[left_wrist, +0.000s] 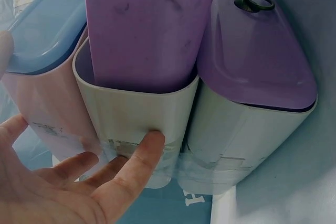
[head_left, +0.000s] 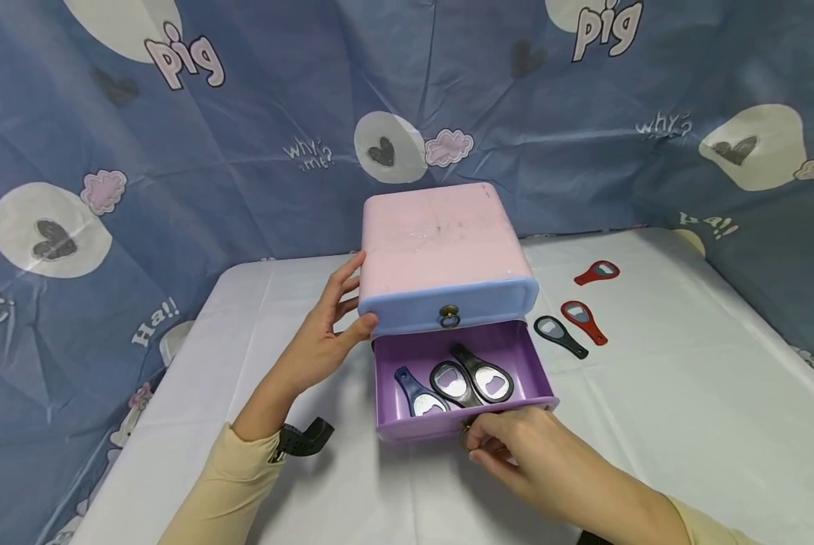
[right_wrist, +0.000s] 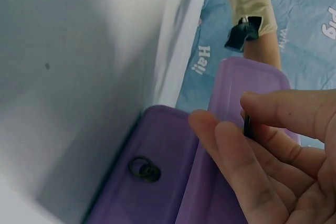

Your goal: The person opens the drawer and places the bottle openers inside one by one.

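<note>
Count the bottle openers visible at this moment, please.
6. Three lie in the open purple drawer: a blue opener, a black opener, another black opener. Three lie on the table: a far red opener, a near red opener, a black table opener. The closed drawers could hide others.

Your drawer box (head_left: 441, 253) sits at the centre of the frame on the worktop (head_left: 686, 409). Its lower drawer (head_left: 461, 420) juts out toward you, just below centre, with three bottle openers (head_left: 456, 378) lying side by side in it. Right of the box, three more openers (head_left: 580, 314) lie on the worktop.
</note>
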A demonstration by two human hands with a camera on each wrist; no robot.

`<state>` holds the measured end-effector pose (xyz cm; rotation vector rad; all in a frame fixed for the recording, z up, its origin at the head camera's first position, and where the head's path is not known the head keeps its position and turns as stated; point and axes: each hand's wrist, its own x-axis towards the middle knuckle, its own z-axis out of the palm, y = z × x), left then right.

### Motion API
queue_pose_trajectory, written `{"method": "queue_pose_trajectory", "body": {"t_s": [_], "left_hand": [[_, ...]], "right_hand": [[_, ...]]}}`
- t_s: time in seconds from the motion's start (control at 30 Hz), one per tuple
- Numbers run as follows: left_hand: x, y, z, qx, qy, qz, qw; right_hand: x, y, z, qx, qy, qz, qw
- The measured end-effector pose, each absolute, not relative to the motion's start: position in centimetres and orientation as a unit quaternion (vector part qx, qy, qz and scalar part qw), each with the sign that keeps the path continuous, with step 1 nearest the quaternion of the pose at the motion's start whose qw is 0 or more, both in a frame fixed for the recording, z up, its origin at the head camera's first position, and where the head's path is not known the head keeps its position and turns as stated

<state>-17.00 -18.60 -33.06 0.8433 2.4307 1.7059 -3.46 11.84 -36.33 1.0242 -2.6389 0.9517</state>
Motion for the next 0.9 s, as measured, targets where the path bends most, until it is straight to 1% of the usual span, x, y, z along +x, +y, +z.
{"method": "queue_pose_trajectory", "body": {"t_s": [0.2, 0.43, 0.53, 0.77, 0.9], "left_hand": [[-17.0, -18.7, -33.2, 0.276, 0.785, 0.553, 0.032], [-17.0, -19.1, -33.1, 0.279, 0.787, 0.549, 0.034], [-17.0, -19.2, -33.2, 0.282, 0.786, 0.548, 0.035], [-17.2, -19.4, -33.3, 0.297, 0.781, 0.548, 0.033], [-17.1, -19.4, -33.2, 0.288, 0.784, 0.548, 0.039]], "right_hand": [[-4.5, 11.5, -35.6, 0.338, -0.878, 0.332, 0.063], [-6.3, 11.2, -34.7, 0.326, -0.881, 0.343, -0.006], [-7.0, 11.1, -34.4, 0.321, -0.879, 0.350, -0.026], [-8.7, 11.0, -33.9, 0.309, -0.881, 0.356, -0.035], [-9.7, 11.0, -33.8, 0.305, -0.885, 0.351, -0.034]]}}
